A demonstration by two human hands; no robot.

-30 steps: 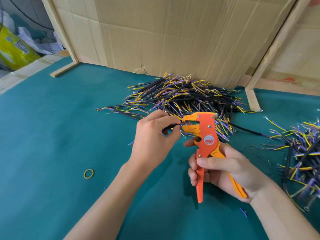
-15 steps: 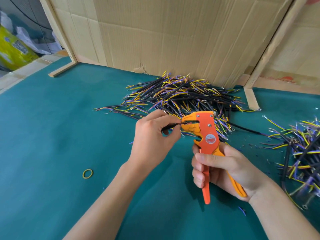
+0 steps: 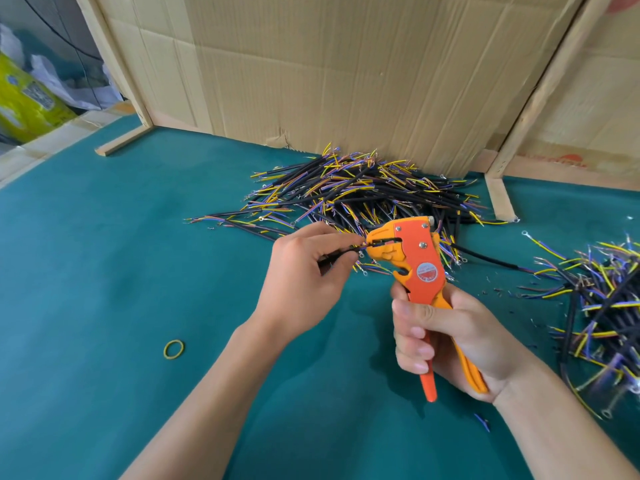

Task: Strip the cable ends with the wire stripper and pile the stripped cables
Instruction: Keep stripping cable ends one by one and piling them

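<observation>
The wire stripper (image 3: 412,261) stands upright above the green table mat (image 3: 104,271), orange and yellow, its beak pointing away from the right-hand side. The right hand (image 3: 446,337) grips its two handles, fingers curled round them and squeezing them close together. Just beside the beak, the left hand (image 3: 304,271) pinches a short black cable (image 3: 341,252) between thumb and forefinger, the cable's thin coloured end reaching into the stripper's mouth. A round red and white label (image 3: 426,270) sits on the stripper's body; its writing is too small to read.

Behind the stripper, against a cardboard wall (image 3: 346,71), lies a large pile of cables (image 3: 360,192) with yellow, purple and blue wire ends. A second heap of cables (image 3: 602,306) lies on the mat beyond the right hand. Well away from the stripper, beyond the left forearm, a yellow rubber band (image 3: 174,348) lies flat on the mat. No container is in view; the cables lie loose.
</observation>
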